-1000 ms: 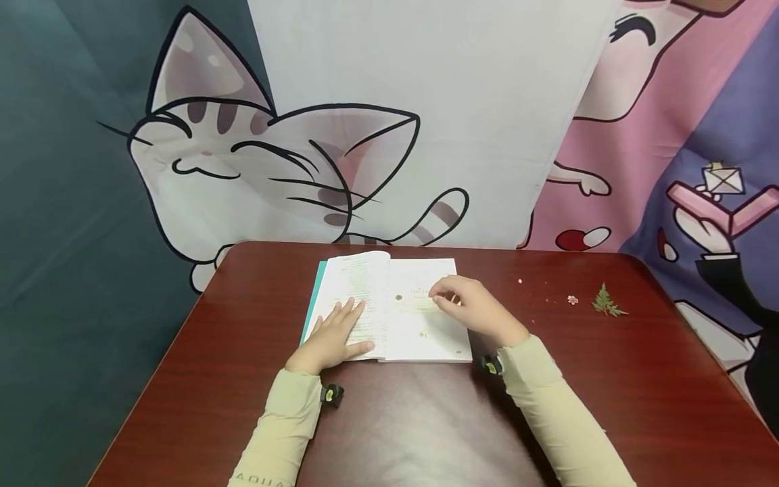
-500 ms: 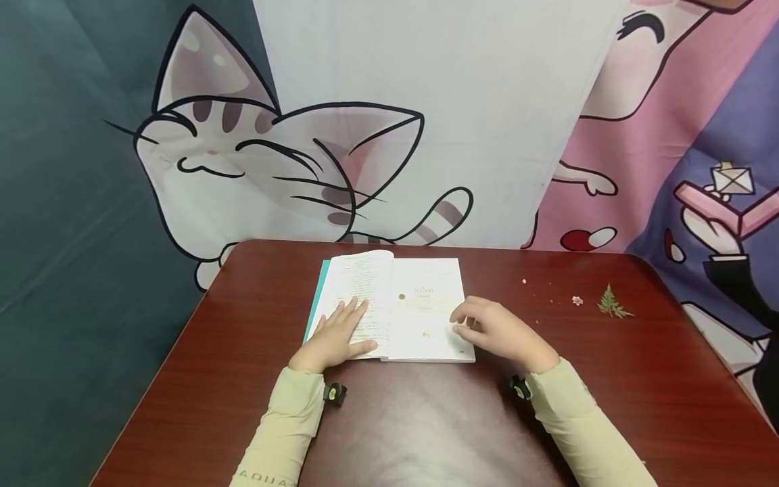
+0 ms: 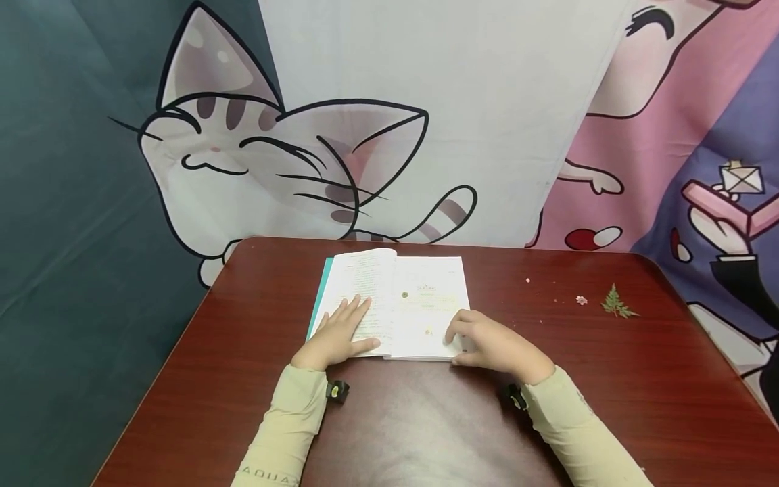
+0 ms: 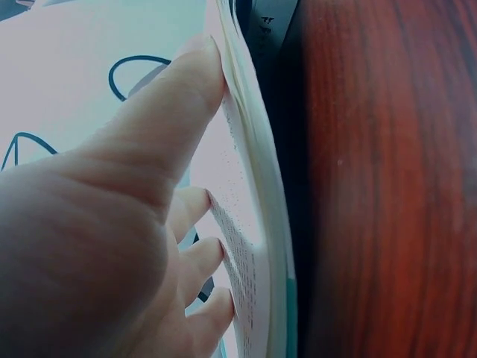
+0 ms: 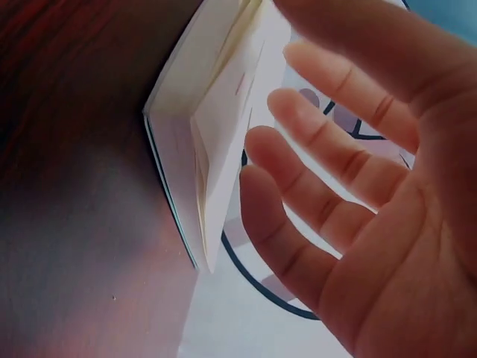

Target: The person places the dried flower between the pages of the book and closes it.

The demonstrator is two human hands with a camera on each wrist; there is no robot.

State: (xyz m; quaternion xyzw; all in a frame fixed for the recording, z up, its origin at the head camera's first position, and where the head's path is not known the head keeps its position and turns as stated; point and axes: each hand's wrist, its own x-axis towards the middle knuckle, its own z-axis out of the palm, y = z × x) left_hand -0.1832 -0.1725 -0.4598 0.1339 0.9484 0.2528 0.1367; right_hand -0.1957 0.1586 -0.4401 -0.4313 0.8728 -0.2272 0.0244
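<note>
Left hand (image 3: 331, 340) spread on book (image 3: 393, 304), likely keeping it open | right hand (image 3: 498, 345) loosely curved, gripping nothing visible, at near-right corner

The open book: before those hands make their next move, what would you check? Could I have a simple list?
1. Book open on the table: ok.
2. Left page held down: ok, the left hand rests on it, fingers spread.
3. Right hand at the book's near right corner: ok.
4. Right hand gripping paper: cannot tell, its thumb runs out of the right wrist view.
5. Sprig and flower clear of the book: ok, both lie to its right.
</note>
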